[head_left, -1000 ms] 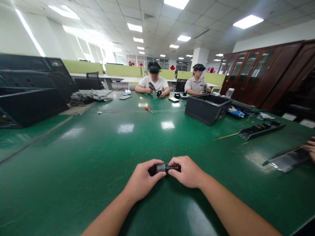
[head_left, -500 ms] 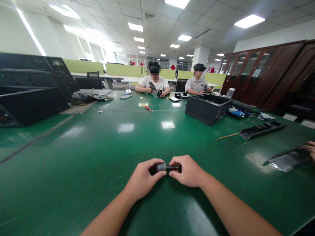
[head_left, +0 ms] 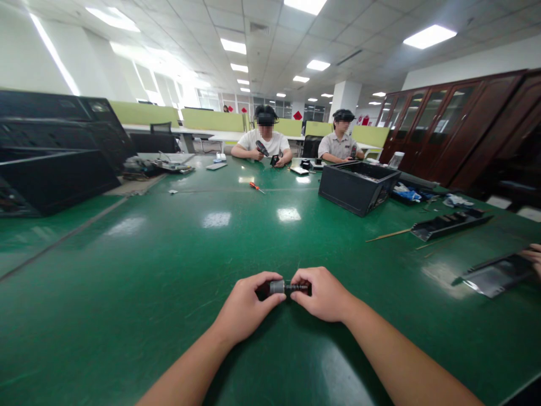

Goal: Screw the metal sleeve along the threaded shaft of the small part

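Low in the middle of the view, both hands hold a small motor-like part (head_left: pixel 278 287) with a grey metal cylinder and a dark, ridged shaft. My left hand (head_left: pixel 247 304) is closed around the cylinder end, thumb below and fingers above. Around the shaft (head_left: pixel 299 287) at the other end, my right hand (head_left: pixel 323 296) is closed, its thumb and index finger near the middle of the part. The part lies sideways, just over or on the green table (head_left: pixel 169 270); I cannot tell which. My palms hide its outer ends.
An orange-handled screwdriver (head_left: pixel 256 187) lies farther off. A black metal case (head_left: pixel 359 186) stands right of it, with metal rails (head_left: pixel 450 223) nearer. Large dark panels (head_left: pixel 54 175) stand at left. Two people (head_left: pixel 265 144) sit opposite, and another person's hand (head_left: pixel 535 256) shows at the right edge.
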A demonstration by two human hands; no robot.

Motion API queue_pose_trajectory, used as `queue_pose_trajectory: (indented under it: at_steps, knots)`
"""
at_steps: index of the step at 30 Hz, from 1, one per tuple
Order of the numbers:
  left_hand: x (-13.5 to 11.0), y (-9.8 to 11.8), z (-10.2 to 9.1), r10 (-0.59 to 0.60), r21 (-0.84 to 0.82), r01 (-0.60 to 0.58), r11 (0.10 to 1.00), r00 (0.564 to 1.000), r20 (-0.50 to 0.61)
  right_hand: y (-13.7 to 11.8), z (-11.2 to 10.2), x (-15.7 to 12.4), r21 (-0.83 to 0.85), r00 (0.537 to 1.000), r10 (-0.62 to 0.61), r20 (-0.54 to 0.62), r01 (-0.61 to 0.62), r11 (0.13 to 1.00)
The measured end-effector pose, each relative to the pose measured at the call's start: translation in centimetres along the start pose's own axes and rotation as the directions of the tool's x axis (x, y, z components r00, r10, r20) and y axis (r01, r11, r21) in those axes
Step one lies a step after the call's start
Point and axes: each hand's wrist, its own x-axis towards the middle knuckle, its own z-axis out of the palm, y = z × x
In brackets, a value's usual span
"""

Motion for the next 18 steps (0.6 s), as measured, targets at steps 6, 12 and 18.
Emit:
queue_pose_trajectory:
  at_steps: [6, 12, 18]
  knots:
    - [0.02, -0.17, 0.1, 0.008, 0.003, -0.008, 1.0, 1.0, 0.0, 0.03, 0.08, -0.04, -0.004, 1.0, 0.009, -0.002, -0.009, 1.0]
    - [0.08, -0.02, 0.03, 0.007, 0.007, -0.007, 1.0, 1.0, -0.003, -0.1, -0.05, -0.03, 0.005, 1.0, 0.013, -0.003, -0.013, 1.0]
    - [0.06, -0.01, 0.03, 0.01, 0.003, -0.01, 1.0, 1.0, -0.015, -0.02, -0.21, 0.0, 0.004, 1.0, 0.013, -0.007, -0.013, 1.0]
